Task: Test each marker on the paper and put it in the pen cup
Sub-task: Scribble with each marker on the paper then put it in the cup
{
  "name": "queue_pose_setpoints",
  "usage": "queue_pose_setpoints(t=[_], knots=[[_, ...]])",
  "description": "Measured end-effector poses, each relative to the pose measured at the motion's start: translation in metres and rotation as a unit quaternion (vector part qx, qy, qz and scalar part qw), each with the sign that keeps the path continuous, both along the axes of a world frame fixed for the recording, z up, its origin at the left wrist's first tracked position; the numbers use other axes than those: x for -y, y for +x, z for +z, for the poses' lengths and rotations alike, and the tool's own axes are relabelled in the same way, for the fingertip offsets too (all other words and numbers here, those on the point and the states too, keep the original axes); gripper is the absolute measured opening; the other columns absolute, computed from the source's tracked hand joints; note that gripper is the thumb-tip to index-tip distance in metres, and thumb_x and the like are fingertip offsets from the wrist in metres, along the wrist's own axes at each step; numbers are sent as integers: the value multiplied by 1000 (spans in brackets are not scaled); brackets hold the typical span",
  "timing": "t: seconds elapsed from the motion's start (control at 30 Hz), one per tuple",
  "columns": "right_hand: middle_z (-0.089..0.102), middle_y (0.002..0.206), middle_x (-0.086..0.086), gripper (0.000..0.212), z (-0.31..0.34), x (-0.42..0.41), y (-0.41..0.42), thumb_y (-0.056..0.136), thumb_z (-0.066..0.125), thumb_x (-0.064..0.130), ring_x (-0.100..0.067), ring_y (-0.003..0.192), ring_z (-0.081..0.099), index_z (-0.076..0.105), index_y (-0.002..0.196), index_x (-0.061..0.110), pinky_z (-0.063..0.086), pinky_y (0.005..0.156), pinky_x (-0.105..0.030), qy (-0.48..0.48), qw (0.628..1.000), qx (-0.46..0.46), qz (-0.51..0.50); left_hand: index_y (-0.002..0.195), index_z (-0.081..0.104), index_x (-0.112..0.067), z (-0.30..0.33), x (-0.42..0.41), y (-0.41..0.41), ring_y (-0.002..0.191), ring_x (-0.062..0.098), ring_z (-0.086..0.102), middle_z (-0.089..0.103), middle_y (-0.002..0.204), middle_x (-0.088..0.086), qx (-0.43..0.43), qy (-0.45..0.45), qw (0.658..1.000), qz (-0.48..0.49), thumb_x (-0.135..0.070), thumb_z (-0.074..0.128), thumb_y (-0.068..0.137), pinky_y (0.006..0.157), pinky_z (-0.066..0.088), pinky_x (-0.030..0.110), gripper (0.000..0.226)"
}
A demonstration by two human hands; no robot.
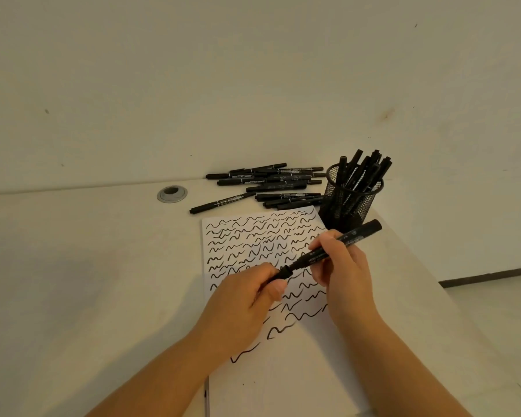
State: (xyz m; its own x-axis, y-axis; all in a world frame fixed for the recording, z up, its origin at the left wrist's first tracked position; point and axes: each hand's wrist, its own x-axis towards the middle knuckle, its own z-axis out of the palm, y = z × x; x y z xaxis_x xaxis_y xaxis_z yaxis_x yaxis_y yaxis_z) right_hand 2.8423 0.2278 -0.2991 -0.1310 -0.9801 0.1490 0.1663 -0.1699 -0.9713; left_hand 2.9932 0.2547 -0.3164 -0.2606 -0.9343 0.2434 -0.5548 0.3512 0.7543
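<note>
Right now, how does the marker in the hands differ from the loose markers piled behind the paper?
The held marker is lifted, tilted over the paper, gripped by the right hand; the piled markers lie flat on the desk, untouched. The left hand grips the held marker's cap end; the piled markers look capped. All are black, same style.

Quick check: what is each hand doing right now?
Left hand: pinches the cap end of the black marker.
Right hand: grips the marker's barrel.
</note>
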Motion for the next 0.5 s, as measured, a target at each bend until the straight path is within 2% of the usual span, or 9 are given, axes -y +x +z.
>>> queue_pose_setpoints(t=[0.13,0.3,0.4,0.5], knots=[[44,41,6,26,-2,-2,-1,83,51,24,-4,40,38,62,59,24,33,42,-13,-9,999,-41,14,72,48,-34,1,-2,0,45,4,38,44,52,-11,7,3,1000,0,-41,42,90,44,29,16,20],[44,42,5,24,-2,-3,-2,82,53,24,-5,40,39,64,61,20,33,42,-12,-28,997,-39,61,82,50,-37,4,-3,0,57,3,42,46,61,-13,41,-23,999,14,-42,43,91,52,33,14,12],[47,43,4,23,-4,-4,-1,83,55,23,-6,42,41,65,63,19,35,44,-12,-36,993,-64,90,90,54,-33,6,-3,1,63,4,44,47,67,-15,59,-48,997,25,-48,36,88,56,33,13,24],[45,42,4,21,-4,-4,-3,75,59,26,-10,39,38,60,56,19,33,41,-15,-28,991,-22,128,96,59,-28,8,-5,3,69,3,47,48,73,-17,62,-74,995,26,-52,33,89,59,33,10,35]])
